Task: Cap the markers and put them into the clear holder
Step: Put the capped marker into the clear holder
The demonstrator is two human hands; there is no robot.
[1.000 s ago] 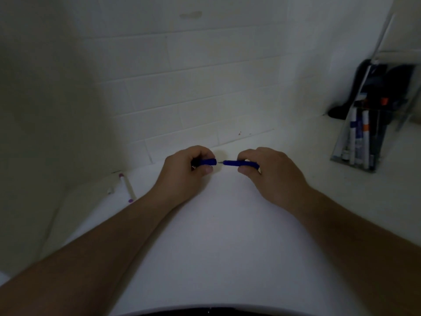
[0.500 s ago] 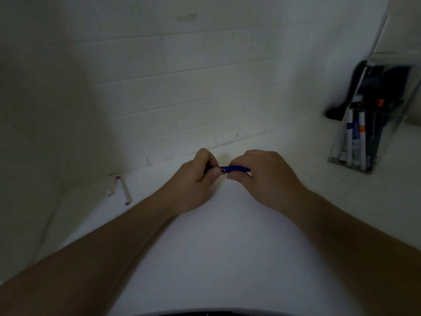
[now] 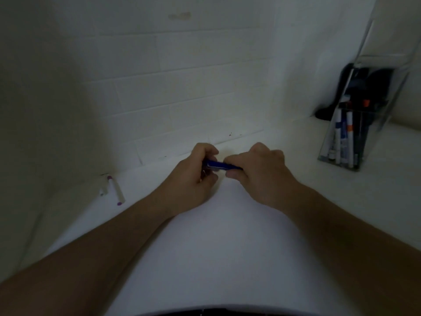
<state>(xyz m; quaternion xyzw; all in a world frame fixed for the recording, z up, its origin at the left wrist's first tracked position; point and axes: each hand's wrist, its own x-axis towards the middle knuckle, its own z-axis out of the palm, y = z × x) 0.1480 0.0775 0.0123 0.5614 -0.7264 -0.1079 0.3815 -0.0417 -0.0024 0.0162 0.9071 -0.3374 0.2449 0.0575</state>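
I saw the left hand (image 3: 196, 176) and right hand (image 3: 259, 172) both gripping one blue marker (image 3: 219, 165). The clear holder (image 3: 355, 124) stood at two o'clock, well apart.

Curled fingers (image 3: 213, 151) hide both ends of the blue marker (image 3: 219, 165).

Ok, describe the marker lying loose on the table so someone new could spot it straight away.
Look to the far left of the white table, near the tiled wall. The white marker with purple ends lies flat there beside a small white piece, well apart from both hands. Unlike the markers standing in the clear holder, it lies outside it.
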